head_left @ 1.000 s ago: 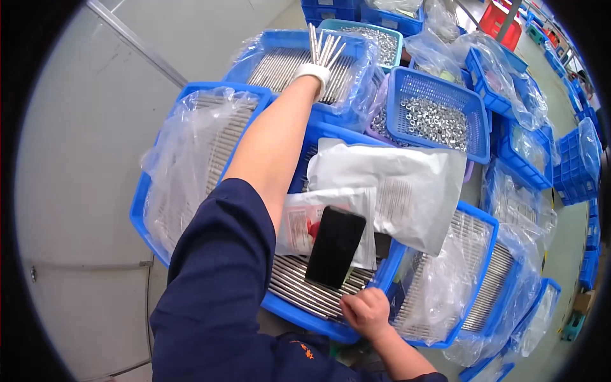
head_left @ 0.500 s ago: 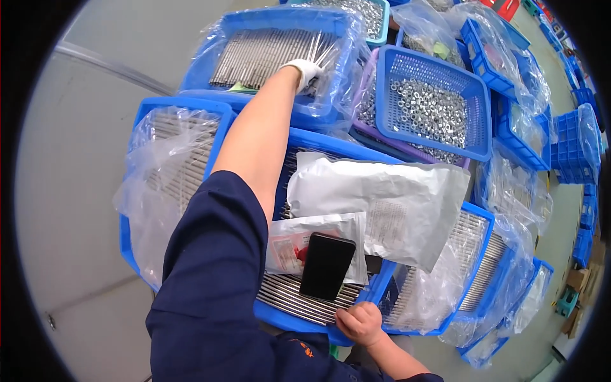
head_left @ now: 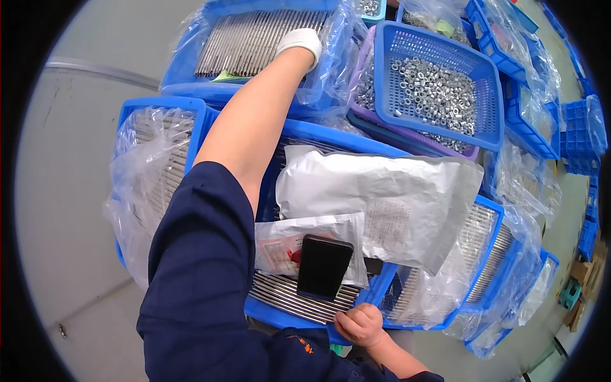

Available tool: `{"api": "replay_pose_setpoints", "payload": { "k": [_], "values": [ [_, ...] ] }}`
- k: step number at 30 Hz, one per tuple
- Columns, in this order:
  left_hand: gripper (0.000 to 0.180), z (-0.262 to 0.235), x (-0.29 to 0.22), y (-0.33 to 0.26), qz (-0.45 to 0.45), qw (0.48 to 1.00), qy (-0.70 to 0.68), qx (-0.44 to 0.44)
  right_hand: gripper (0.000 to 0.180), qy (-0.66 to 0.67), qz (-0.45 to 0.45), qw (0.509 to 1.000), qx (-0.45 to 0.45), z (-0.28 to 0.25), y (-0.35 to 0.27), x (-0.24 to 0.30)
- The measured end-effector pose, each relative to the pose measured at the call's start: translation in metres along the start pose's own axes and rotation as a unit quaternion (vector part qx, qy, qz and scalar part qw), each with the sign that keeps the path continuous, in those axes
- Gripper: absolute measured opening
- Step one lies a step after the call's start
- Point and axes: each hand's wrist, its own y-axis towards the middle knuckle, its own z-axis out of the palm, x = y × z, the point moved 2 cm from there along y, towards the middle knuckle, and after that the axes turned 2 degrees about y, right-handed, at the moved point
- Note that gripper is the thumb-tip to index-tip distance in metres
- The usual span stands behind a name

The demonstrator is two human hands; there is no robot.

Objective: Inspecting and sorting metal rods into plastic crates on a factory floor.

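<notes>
My left arm in a dark blue sleeve reaches across to the far blue tray (head_left: pixel 191 89). My left hand (head_left: pixel 299 42), in a white glove, is over the metal rods (head_left: pixel 245 43) lying side by side there; its fingers are hidden behind the cuff. My bare right hand (head_left: pixel 361 325) is curled closed at the front edge of the near blue tray (head_left: pixel 273 314), by the ends of more metal rods (head_left: pixel 305 302). Whatever its fingers hold is hidden. A black phone (head_left: pixel 324 267) lies just beyond it, partly on a small printed packet (head_left: pixel 270 245).
A large silver-white bag (head_left: pixel 382 184) lies across the near tray. Beyond it, a blue mesh basket (head_left: pixel 439 89) holds small metal nuts or sleeves. Plastic-covered rod trays stand left (head_left: pixel 153 159) and right (head_left: pixel 445 274), with stacked blue crates (head_left: pixel 582 134) farther right.
The view has shifted, with the far tray now higher in the picture. My left hand has moved, and the loose slanted rods by it no longer show. My right hand stays in place.
</notes>
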Motion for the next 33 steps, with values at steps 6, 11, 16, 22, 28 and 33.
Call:
{"api": "replay_pose_setpoints", "payload": {
  "k": [6, 11, 16, 22, 28, 33],
  "values": [
    [0.036, -0.001, 0.008, -0.008, 0.096, 0.992, -0.077, 0.018, 0.018, -0.003, -0.008, 1.000, -0.010, 0.001, 0.000, 0.001],
    [0.044, -0.006, 0.007, -0.019, 0.240, 0.970, -0.002, 0.044, 0.018, 0.000, -0.003, 1.000, -0.015, 0.000, -0.002, -0.001],
    [0.049, 0.012, 0.008, -0.034, 0.139, 0.987, 0.048, 0.057, 0.017, 0.001, 0.002, 1.000, -0.018, -0.002, -0.003, -0.001],
    [0.045, 0.010, 0.009, -0.026, 0.084, 0.996, -0.003, 0.028, 0.016, 0.034, -0.005, 0.999, -0.041, 0.001, -0.005, -0.002],
    [0.026, -0.043, 0.013, -0.063, 0.165, 0.952, 0.241, -0.088, 0.014, 0.024, -0.029, 0.997, -0.061, -0.002, -0.005, -0.002],
    [0.040, -0.112, 0.005, -0.126, 0.142, 0.947, 0.220, -0.184, 0.008, 0.008, -0.061, 0.994, -0.090, -0.002, -0.008, 0.002]
  ]
}}
